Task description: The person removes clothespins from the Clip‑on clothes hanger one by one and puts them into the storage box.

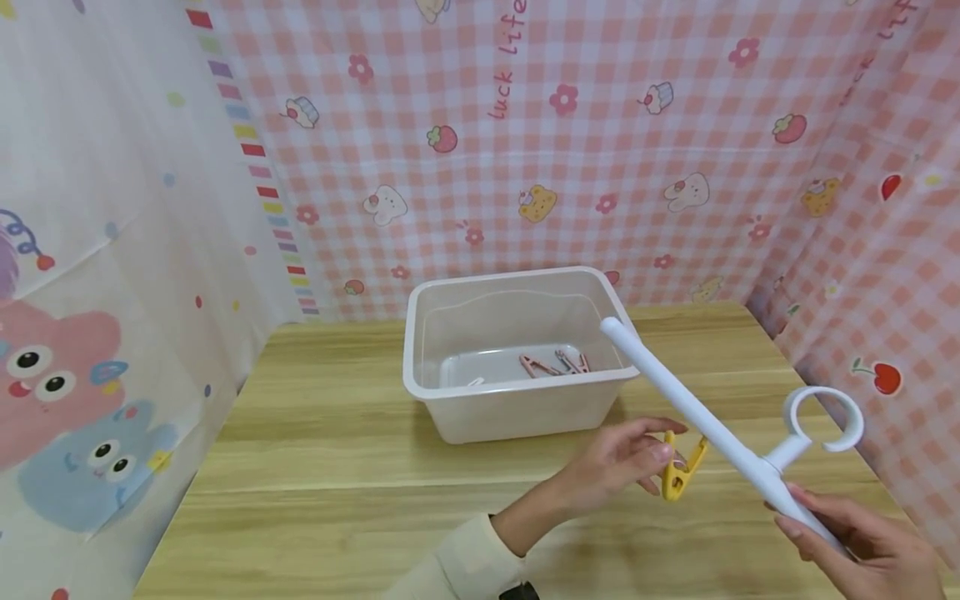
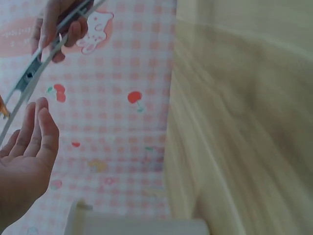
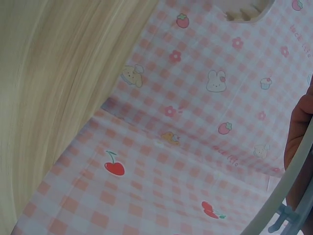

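Note:
In the head view my right hand (image 1: 870, 542) grips the lower end of a white hanger (image 1: 720, 433), which slants up to the left. An open ring-shaped hook (image 1: 851, 421) sticks out from its side. My left hand (image 1: 622, 462) pinches a yellow clothespin (image 1: 672, 483) between thumb and fingers, with one tip of the clothespin right at the hanger's bar. The left wrist view has my left hand (image 2: 32, 147) below the hanger (image 2: 29, 78), and the clothespin is mostly cut off there. A small light blue hook (image 3: 284, 218) hangs from the hanger in the right wrist view.
Behind my left hand a white plastic bin (image 1: 517, 417) stands on the wooden table (image 1: 337, 500). Pink clothespins (image 1: 536, 365) and a grey clothespin (image 1: 564, 360) lie inside it. Patterned cloths (image 1: 480, 167) hang around the table's back and sides.

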A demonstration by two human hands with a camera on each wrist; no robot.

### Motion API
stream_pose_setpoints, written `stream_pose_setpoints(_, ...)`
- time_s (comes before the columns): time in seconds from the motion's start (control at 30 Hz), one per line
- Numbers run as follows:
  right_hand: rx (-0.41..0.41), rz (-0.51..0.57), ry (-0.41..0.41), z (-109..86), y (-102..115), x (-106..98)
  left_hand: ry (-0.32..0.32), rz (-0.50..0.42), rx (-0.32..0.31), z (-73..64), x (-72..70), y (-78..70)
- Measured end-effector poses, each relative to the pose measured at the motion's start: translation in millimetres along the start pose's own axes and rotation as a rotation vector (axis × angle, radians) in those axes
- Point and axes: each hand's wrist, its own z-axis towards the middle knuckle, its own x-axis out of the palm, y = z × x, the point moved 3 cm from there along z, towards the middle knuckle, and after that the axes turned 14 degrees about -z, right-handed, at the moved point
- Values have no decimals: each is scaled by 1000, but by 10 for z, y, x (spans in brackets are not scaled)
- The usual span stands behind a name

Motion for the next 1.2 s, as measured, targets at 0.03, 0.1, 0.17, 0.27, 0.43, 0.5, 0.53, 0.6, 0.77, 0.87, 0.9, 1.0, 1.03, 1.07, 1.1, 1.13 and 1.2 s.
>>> stream_pose_setpoints(0.03,3,-11,-1,-4,-1,0,0,-23,-2,6,29,8)
stream_pose_setpoints(0.1,11,-80,3,-10,5,-5,3,-66,-13,14,89,16)
stream_pose_setpoints(0.17,2,-60,10,-12,-2,-7,6,-108,-40,17,150,20)
stream_pose_setpoints(0.27,-8,-58,23,-10,-8,-13,-21,-163,-89,15,224,20)
stream_pose_setpoints(0.43,-33,74,31,-9,-23,-5,-112,-250,-129,1,305,20)
stream_pose_setpoints(0.5,-26,78,28,-15,-20,-1,-145,-270,-139,-1,330,22)
stream_pose_setpoints(0.53,-26,78,25,-18,-18,0,-164,-269,-145,2,342,23)
stream_pose_setpoints(0.6,-24,47,21,-23,-11,2,-190,-260,-145,6,366,24)
stream_pose_setpoints(0.77,-25,-70,9,-26,5,3,-201,-212,-103,31,388,38)
stream_pose_setpoints(0.87,-31,-92,9,-24,3,1,-191,-220,-86,39,378,63)
stream_pose_setpoints(0.9,-34,-102,9,-23,3,-1,-187,-221,-84,40,372,71)
stream_pose_setpoints(1.0,-51,-79,17,-18,-1,-2,-182,-243,-85,40,358,77)
stream_pose_setpoints(1.03,-51,-75,19,-16,1,-3,-176,-242,-87,41,351,76)
stream_pose_setpoints(1.07,-54,-54,19,-13,1,-1,-168,-237,-89,43,345,72)
stream_pose_setpoints(1.1,-52,-40,19,-10,3,-1,-163,-229,-90,46,337,69)
stream_pose_setpoints(1.13,-52,-19,19,-5,4,1,-159,-209,-88,48,326,63)
stream_pose_setpoints(1.2,-47,14,24,7,5,5,-154,-142,-72,51,301,43)
